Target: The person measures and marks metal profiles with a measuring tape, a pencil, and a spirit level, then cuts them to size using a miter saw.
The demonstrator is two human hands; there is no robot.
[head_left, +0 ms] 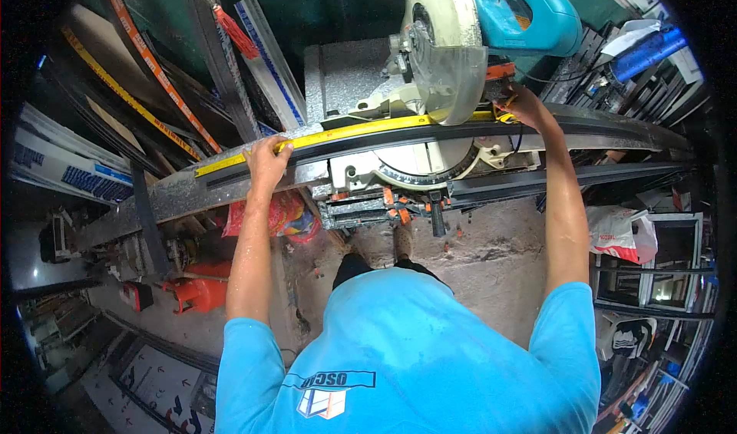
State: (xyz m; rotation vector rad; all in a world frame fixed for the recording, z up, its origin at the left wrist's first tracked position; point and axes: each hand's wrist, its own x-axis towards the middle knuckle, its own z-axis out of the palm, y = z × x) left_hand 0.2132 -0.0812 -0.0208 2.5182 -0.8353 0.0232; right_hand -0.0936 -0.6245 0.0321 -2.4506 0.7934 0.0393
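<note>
A yellow tape measure blade is stretched along a long black metal profile lying across the miter saw's base. My left hand is closed on the blade near its left end, thumb on top and fingers at the far edge. My right hand is closed around the tape measure's case, just right of the saw blade guard. The fingers partly hide the case. A small thin orange-yellow item shows at those fingertips, too small to name. The saw head is raised behind the tape, with its teal handle at upper right.
Long metal profiles lean at the back left; more offcuts are stacked at the right. An orange gas cylinder stands on the floor at left. A clamp handle juts from the saw's front. A white bag sits at right.
</note>
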